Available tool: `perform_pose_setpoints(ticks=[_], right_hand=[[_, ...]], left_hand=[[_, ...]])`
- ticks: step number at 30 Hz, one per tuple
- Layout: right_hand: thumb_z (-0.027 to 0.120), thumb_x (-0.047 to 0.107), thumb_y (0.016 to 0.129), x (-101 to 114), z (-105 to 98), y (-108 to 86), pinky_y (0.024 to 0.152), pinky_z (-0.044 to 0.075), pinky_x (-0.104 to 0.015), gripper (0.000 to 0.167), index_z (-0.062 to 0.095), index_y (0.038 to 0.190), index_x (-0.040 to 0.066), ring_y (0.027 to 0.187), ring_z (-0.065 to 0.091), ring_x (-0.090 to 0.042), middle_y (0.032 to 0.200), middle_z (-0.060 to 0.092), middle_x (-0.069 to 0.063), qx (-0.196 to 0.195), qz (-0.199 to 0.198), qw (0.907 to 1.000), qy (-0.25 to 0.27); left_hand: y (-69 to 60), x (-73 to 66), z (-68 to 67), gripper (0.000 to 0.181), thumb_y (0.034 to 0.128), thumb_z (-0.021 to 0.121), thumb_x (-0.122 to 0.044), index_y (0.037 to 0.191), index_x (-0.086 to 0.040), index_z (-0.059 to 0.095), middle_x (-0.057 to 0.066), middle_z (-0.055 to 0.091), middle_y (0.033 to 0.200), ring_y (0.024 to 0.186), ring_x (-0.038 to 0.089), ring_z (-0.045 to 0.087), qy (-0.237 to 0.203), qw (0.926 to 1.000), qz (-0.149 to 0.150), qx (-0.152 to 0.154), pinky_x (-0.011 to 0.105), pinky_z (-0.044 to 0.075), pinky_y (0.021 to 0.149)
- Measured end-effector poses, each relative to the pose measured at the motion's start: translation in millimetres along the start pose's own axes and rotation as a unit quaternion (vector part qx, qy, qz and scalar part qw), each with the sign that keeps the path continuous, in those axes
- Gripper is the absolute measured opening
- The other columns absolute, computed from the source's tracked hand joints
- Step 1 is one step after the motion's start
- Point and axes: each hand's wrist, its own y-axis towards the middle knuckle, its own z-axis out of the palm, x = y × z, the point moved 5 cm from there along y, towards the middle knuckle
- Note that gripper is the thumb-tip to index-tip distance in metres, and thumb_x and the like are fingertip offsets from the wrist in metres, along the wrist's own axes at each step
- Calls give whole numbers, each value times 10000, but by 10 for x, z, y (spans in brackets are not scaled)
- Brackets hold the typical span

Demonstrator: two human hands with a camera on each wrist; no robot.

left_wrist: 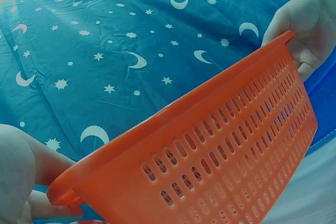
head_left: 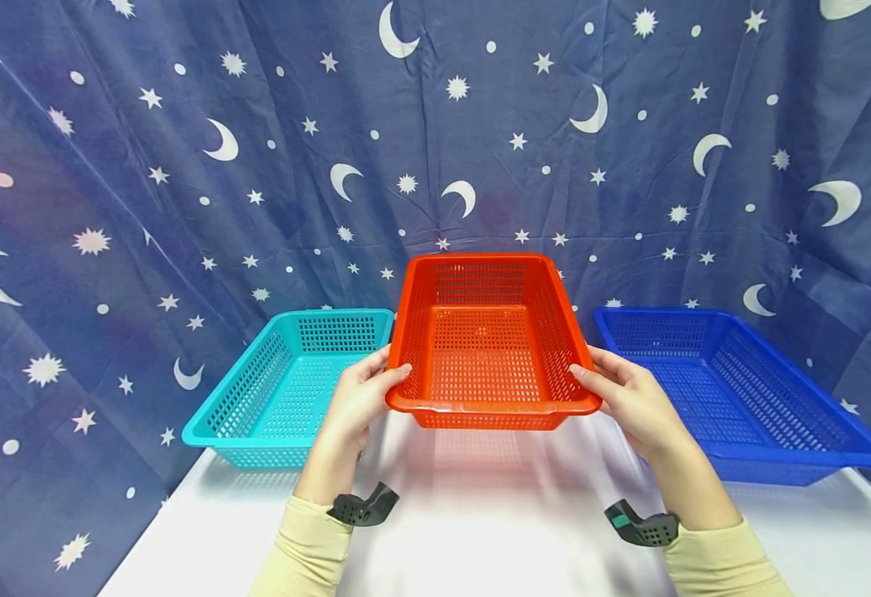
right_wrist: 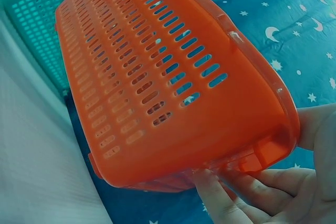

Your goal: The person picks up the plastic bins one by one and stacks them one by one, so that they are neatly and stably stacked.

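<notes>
A: Can you see all of the left hand [head_left: 351, 405]?
B: In the head view, no. Some of its fingers are hidden behind the red basket [head_left: 483, 356] at 8 o'clock. The right hand [head_left: 638, 408] loses some at 4.
A: And the teal basket [head_left: 299, 400]?
B: Its 4 o'clock corner lies behind the left hand. The right hand covers part of the blue basket [head_left: 692, 398] between its 8 and 9.
A: What do the edges cut?
B: The sleeves [head_left: 308, 547] at 7 and between 4 and 5, the table [head_left: 495, 531] at 6, the curtain [head_left: 465, 120] at 12.
A: The wrist views?
B: The left crops the red basket at 6, the left hand at 8, the right hand at 2. The right crops the teal basket at 10, the right hand at 4.
</notes>
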Motion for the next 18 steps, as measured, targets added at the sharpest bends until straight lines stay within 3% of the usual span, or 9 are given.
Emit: perform_pose_setpoints(ticks=[11, 18], right_hand=[[626, 181, 1038, 34, 23, -6, 882, 561, -260, 592, 397, 1523, -70, 1064, 707, -215, 1406, 513, -332, 36, -86, 9999, 70], [629, 182, 1037, 39, 33, -6, 885, 562, -270, 589, 404, 1523, -62, 1067, 706, -213, 1406, 514, -325, 30, -152, 9998, 150]], left_hand=[[-23, -40, -29, 532, 965, 680, -90, 1473, -15, 540, 256, 643, 1300, 1023, 353, 710, -82, 10000, -7, -24, 274, 577, 773], [-28, -60, -42, 525, 962, 686, -91, 1466, -26, 554, 271, 626, 1324, 1024, 347, 710, -156, 9999, 21, -25, 276, 583, 767]])
